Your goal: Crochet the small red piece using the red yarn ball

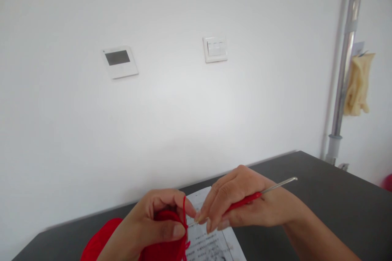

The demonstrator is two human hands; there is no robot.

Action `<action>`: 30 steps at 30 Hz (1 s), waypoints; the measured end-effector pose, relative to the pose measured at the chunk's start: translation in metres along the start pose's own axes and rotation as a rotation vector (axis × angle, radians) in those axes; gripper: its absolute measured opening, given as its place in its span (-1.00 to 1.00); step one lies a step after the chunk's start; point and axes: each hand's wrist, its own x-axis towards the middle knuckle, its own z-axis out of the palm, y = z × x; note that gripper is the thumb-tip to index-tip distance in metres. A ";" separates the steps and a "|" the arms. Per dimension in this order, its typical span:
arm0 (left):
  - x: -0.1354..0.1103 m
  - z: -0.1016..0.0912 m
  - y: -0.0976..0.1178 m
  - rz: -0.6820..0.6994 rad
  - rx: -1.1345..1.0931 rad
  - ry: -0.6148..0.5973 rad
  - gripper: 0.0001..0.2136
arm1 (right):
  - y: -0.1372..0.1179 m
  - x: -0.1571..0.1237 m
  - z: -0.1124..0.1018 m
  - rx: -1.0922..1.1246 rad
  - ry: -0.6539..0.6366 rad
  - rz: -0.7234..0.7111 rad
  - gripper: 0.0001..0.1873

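My right hand (pixel 245 200) is closed around a crochet hook (pixel 245 201) with a red grip and metal ends. One metal end juts out behind the hand, up to the right. The other tip meets red yarn at my left hand (pixel 153 220). That hand pinches a piece of red crochet work (pixel 165 248) between thumb and fingers, and a strand of yarn (pixel 184 208) runs up over its index finger. More red material (pixel 101 238) shows behind the left wrist, partly covered. Exactly how the hook tip sits in the stitches is too small to tell.
A printed sheet (pixel 211 240) lies under the hands on the dark table (pixel 318 204). Behind stands a white wall with a panel (pixel 121 62) and a light switch (pixel 215 49). At the right are a metal pole (pixel 344 77) and a hanging yellow glove (pixel 359 85).
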 end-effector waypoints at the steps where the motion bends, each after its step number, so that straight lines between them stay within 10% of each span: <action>1: 0.000 0.000 0.001 0.025 0.048 -0.016 -0.79 | 0.001 0.000 0.000 0.009 0.002 0.008 -0.85; 20: -0.002 0.003 -0.005 0.040 0.640 -0.225 -0.94 | 0.006 -0.001 0.002 0.022 -0.241 0.092 -0.64; 30: 0.015 0.001 -0.010 0.034 0.573 -0.391 -0.76 | -0.005 -0.001 0.009 -0.158 -0.312 0.076 -0.68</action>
